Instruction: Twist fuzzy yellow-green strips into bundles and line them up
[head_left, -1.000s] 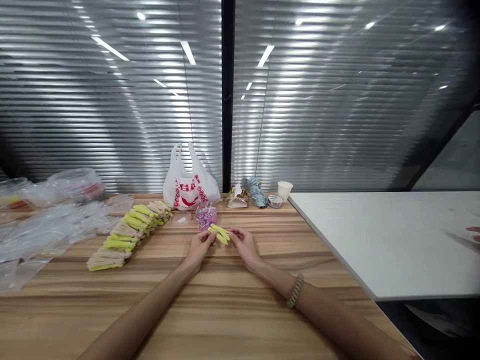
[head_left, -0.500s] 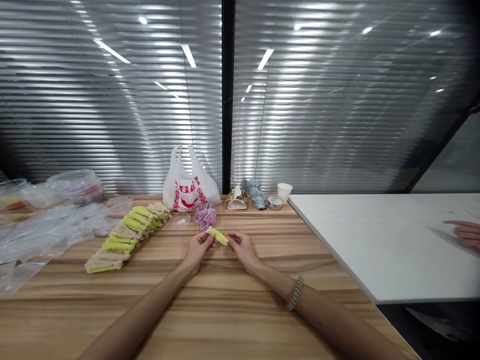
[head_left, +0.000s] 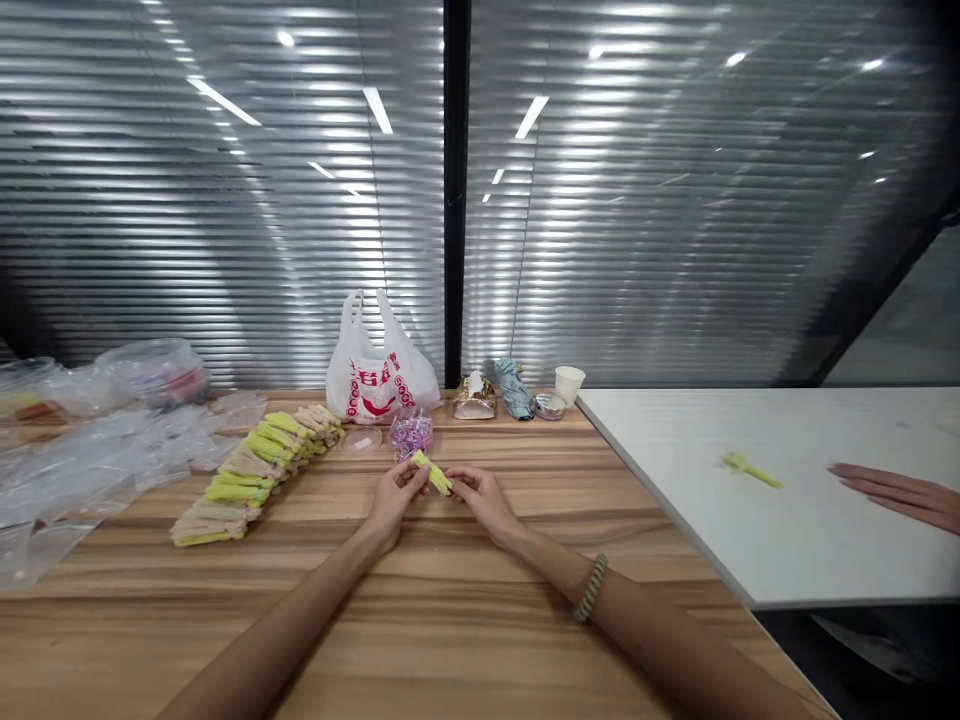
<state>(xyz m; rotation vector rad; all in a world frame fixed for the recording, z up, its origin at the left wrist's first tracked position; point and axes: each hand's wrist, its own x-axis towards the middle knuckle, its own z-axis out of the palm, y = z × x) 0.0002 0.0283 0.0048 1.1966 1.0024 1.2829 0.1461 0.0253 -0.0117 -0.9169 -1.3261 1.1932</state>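
A small yellow bundle of soft strips (head_left: 433, 474) is held above the wooden table between my two hands. My left hand (head_left: 394, 503) is closed, pinching its left part between thumb and fingers. At the bundle's lower right end, the fingertips of my right hand (head_left: 484, 503) are closed on it. Just beyond sits a clear tub of small purple and pink pieces (head_left: 411, 436), too small to name. Left of my hands lies a long row of yellow and beige bundles (head_left: 259, 465).
Clear plastic bags (head_left: 97, 455) and round plastic containers (head_left: 150, 365) cover the left side. A white carrier bag (head_left: 381, 370), a gold tissue pack (head_left: 474, 398) and a paper cup (head_left: 569, 384) stand at the back. Another person's hand (head_left: 900, 492) is over the white table (head_left: 787, 550), near a blurred yellow bundle (head_left: 752, 470).
The yellow bundle between my hands has turned slightly steeper, its right end dropping. On the white table a yellow bundle has appeared, and the other person's hand reaches further left.
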